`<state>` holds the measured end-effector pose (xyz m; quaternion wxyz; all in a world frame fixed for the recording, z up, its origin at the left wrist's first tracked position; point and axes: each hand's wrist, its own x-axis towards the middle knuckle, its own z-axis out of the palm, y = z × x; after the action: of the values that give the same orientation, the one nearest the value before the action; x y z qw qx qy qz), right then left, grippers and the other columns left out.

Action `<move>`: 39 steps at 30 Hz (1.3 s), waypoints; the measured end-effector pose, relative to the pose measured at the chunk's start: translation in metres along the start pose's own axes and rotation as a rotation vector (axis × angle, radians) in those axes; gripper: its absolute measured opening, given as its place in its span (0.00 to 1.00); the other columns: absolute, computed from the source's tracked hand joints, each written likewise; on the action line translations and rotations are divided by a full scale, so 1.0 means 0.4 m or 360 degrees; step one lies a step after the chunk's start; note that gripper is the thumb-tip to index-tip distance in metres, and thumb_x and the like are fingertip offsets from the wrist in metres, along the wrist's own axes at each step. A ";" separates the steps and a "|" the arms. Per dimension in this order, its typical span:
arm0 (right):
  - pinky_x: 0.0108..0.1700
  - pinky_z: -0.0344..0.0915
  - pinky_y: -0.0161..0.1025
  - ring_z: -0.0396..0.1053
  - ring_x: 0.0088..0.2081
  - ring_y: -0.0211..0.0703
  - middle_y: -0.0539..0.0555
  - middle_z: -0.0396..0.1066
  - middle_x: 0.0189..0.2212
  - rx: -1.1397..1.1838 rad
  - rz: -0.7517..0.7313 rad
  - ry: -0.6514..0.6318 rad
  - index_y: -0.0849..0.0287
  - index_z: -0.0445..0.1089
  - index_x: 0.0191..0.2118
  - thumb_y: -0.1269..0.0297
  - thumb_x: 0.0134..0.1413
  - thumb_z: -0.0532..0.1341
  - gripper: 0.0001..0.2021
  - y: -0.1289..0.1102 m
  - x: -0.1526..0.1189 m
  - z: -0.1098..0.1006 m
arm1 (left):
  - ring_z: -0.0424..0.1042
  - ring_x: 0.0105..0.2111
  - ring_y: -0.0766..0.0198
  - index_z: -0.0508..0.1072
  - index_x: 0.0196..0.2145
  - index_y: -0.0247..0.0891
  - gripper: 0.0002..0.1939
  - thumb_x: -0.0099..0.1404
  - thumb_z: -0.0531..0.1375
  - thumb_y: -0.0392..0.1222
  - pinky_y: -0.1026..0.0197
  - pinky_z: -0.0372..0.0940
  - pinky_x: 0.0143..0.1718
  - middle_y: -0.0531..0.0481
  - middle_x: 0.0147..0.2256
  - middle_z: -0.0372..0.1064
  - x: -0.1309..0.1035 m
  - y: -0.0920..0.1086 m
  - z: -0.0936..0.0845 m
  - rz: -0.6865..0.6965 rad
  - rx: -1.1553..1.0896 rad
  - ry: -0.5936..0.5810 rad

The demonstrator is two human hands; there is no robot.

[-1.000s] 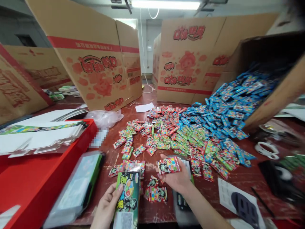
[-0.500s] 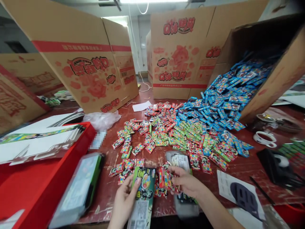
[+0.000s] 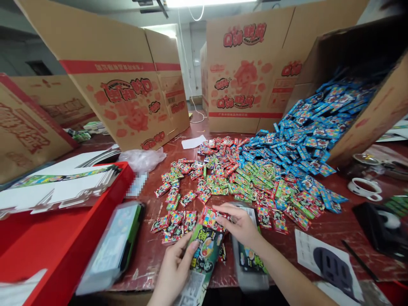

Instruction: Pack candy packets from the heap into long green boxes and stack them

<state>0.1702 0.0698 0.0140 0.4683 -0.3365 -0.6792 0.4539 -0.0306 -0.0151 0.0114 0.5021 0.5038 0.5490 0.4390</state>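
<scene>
My left hand [image 3: 180, 265] is closed around a dark green printed pouch [image 3: 205, 255], tilted with its top edge away from me. At that top edge, my right hand [image 3: 239, 223] pinches a small red candy packet [image 3: 211, 217]; whether part of it is inside the pouch I cannot tell. Just left of the pouch lie several loose red packets [image 3: 174, 223]. Beyond both hands spreads a pile of green and red packets [image 3: 219, 174], which runs into blue packets [image 3: 280, 148] at the right. Partly under my right forearm is a clear sleeve with dark pouches [image 3: 250, 259].
A red tray [image 3: 63, 263] holding flat cards stands at the left, beside a plastic-wrapped stack [image 3: 111, 246]. Cardboard boxes [image 3: 127, 76] rise behind. A tipped box [image 3: 366, 110] spills blue packets. A white cup [image 3: 365, 188], tape dispenser [image 3: 381, 227] and paper sheet [image 3: 328, 263] lie right.
My right hand has brought the red packet left and up to the pouch's top edge. The pouch in my left hand has tilted rightward. The view has shifted slightly.
</scene>
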 end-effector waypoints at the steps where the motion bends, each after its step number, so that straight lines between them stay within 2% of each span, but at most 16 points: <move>1: 0.45 0.64 0.45 0.69 0.41 0.47 0.55 0.72 0.38 -0.0009 -0.0011 -0.0016 0.53 0.73 0.46 0.61 0.53 0.62 0.14 -0.004 -0.004 -0.004 | 0.74 0.39 0.53 0.70 0.51 0.39 0.23 0.61 0.60 0.52 0.59 0.70 0.39 0.43 0.45 0.73 0.001 0.003 0.002 0.0001 -0.0037 -0.0016; 6: 0.44 0.63 0.43 0.67 0.41 0.45 0.55 0.69 0.37 -0.0070 0.0005 -0.0051 0.53 0.75 0.43 0.61 0.52 0.63 0.12 -0.016 -0.008 -0.005 | 0.73 0.41 0.52 0.73 0.48 0.40 0.21 0.59 0.61 0.52 0.57 0.68 0.42 0.44 0.44 0.73 0.011 0.014 0.019 -0.0040 -0.0204 -0.0101; 11: 0.40 0.65 0.43 0.68 0.36 0.45 0.54 0.70 0.32 0.0107 0.0051 0.0241 0.55 0.76 0.34 0.58 0.43 0.69 0.11 0.022 0.012 -0.007 | 0.73 0.40 0.52 0.73 0.47 0.39 0.22 0.59 0.61 0.54 0.55 0.69 0.41 0.44 0.42 0.74 0.021 0.021 0.039 -0.0145 -0.0391 -0.0157; 14: 0.40 0.65 0.43 0.69 0.36 0.45 0.54 0.71 0.31 0.0170 0.0069 0.0318 0.56 0.75 0.30 0.57 0.41 0.70 0.11 0.033 0.022 -0.002 | 0.74 0.39 0.52 0.74 0.47 0.39 0.21 0.59 0.62 0.52 0.55 0.69 0.42 0.45 0.41 0.75 0.029 0.023 0.044 -0.0150 -0.0419 -0.0175; 17: 0.37 0.65 0.42 0.67 0.33 0.43 0.53 0.68 0.29 0.0071 0.0022 0.0275 0.57 0.73 0.26 0.57 0.44 0.68 0.09 0.022 0.022 0.007 | 0.74 0.38 0.52 0.73 0.48 0.39 0.22 0.59 0.62 0.52 0.54 0.69 0.41 0.45 0.39 0.76 0.042 0.027 0.046 -0.0138 -0.0462 -0.0145; 19: 0.39 0.65 0.42 0.67 0.34 0.43 0.53 0.66 0.30 -0.0024 -0.0007 0.0263 0.58 0.71 0.24 0.58 0.49 0.65 0.10 0.011 0.018 0.008 | 0.74 0.38 0.51 0.72 0.48 0.38 0.23 0.58 0.62 0.52 0.54 0.69 0.41 0.45 0.38 0.76 0.052 0.030 0.049 -0.0126 -0.0506 -0.0126; 23: 0.50 0.61 0.45 0.65 0.46 0.46 0.56 0.63 0.42 -0.0088 -0.0061 0.0183 0.56 0.74 0.33 0.58 0.53 0.62 0.08 -0.002 0.019 -0.003 | 0.74 0.38 0.52 0.74 0.47 0.36 0.22 0.58 0.62 0.52 0.54 0.68 0.41 0.44 0.37 0.76 0.069 0.043 0.059 -0.0120 -0.0581 -0.0057; 25: 0.52 0.61 0.46 0.64 0.48 0.46 0.56 0.63 0.44 -0.0020 -0.0063 0.0049 0.55 0.75 0.36 0.58 0.52 0.63 0.08 -0.005 0.027 -0.007 | 0.74 0.37 0.53 0.74 0.45 0.35 0.21 0.58 0.63 0.50 0.54 0.68 0.41 0.45 0.35 0.77 0.076 0.049 0.065 -0.0126 -0.0631 -0.0041; 27: 0.52 0.61 0.47 0.65 0.48 0.47 0.56 0.64 0.44 0.0031 -0.0058 -0.0080 0.56 0.75 0.33 0.58 0.50 0.65 0.08 -0.009 0.038 -0.010 | 0.74 0.34 0.55 0.75 0.43 0.34 0.19 0.58 0.64 0.48 0.57 0.68 0.39 0.46 0.32 0.77 0.087 0.048 0.070 -0.0134 -0.0725 -0.0028; 29: 0.52 0.61 0.47 0.65 0.48 0.47 0.57 0.64 0.46 0.0001 -0.0043 -0.0062 0.56 0.75 0.33 0.58 0.50 0.64 0.08 -0.014 0.047 -0.013 | 0.74 0.29 0.60 0.75 0.42 0.33 0.15 0.58 0.65 0.44 0.62 0.68 0.35 0.49 0.28 0.76 0.100 0.040 0.071 -0.0179 -0.0962 -0.0039; 30: 0.52 0.61 0.47 0.65 0.48 0.47 0.57 0.64 0.47 -0.0033 -0.0041 0.0034 0.56 0.75 0.35 0.58 0.51 0.64 0.08 -0.016 0.050 -0.017 | 0.73 0.26 0.63 0.76 0.41 0.33 0.13 0.59 0.64 0.43 0.65 0.68 0.32 0.50 0.25 0.75 0.107 0.032 0.070 -0.0216 -0.1110 -0.0064; 32: 0.50 0.63 0.46 0.66 0.46 0.46 0.58 0.62 0.50 -0.0056 -0.0057 0.0347 0.55 0.73 0.40 0.58 0.53 0.62 0.10 -0.017 0.050 -0.028 | 0.68 0.18 0.68 0.75 0.38 0.32 0.11 0.62 0.62 0.42 0.69 0.65 0.22 0.54 0.19 0.69 0.119 0.014 0.062 -0.0298 -0.1378 -0.0141; 34: 0.47 0.65 0.45 0.67 0.42 0.44 0.58 0.62 0.50 0.0014 -0.0067 0.0619 0.55 0.71 0.44 0.57 0.54 0.61 0.13 -0.010 0.037 -0.042 | 0.55 0.09 0.74 0.75 0.36 0.32 0.10 0.64 0.59 0.42 0.73 0.54 0.11 0.59 0.14 0.59 0.123 -0.006 0.052 -0.0355 -0.1529 -0.0222; 35: 0.46 0.66 0.45 0.68 0.41 0.44 0.58 0.63 0.48 0.0057 -0.0056 0.0681 0.55 0.71 0.44 0.57 0.54 0.61 0.13 -0.002 0.027 -0.048 | 0.47 0.07 0.77 0.74 0.35 0.32 0.09 0.64 0.58 0.41 0.75 0.47 0.08 0.61 0.13 0.53 0.121 -0.016 0.048 -0.0368 -0.1566 -0.0256; 37: 0.45 0.67 0.44 0.68 0.40 0.44 0.57 0.65 0.46 0.0105 0.0031 0.0637 0.56 0.72 0.41 0.57 0.52 0.62 0.12 0.020 0.002 -0.057 | 0.32 0.07 0.80 0.72 0.34 0.33 0.08 0.65 0.55 0.38 0.76 0.36 0.06 0.65 0.13 0.44 0.113 -0.034 0.045 -0.0401 -0.1655 -0.0319; 39: 0.44 0.67 0.42 0.69 0.39 0.44 0.56 0.68 0.42 0.0127 0.0166 0.0486 0.56 0.73 0.38 0.56 0.51 0.63 0.11 0.044 -0.023 -0.059 | 0.24 0.08 0.80 0.71 0.33 0.33 0.08 0.66 0.53 0.36 0.76 0.29 0.05 0.66 0.14 0.38 0.104 -0.052 0.047 -0.0436 -0.1729 -0.0369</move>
<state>0.1963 0.0751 -0.0020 0.5549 -0.4175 -0.5633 0.4478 -0.0138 0.0237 -0.0160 0.7983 0.1425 0.2461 0.5309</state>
